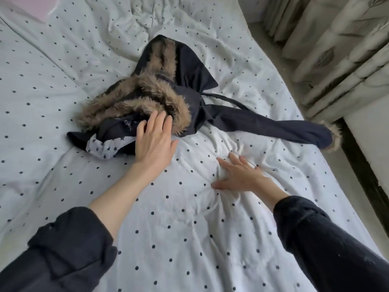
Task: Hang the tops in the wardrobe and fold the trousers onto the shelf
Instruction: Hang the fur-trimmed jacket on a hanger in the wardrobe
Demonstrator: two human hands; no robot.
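Left hand: fingers spread, palm down, lying on the near edge of the jacket, pinching nothing.
Jacket: dark, crumpled on the bed, stretching away from the left hand's fingertips; star-print lining shows just left of that hand.
Fur trim: brown, curling right beyond the left fingertips.
Right hand: fingers splayed, pressed flat into the sheet, near the left hand, clear of the jacket.
Sheet: white, dotted, wrinkled around the right hand.
Sleeve: runs rightward, beyond the right hand.
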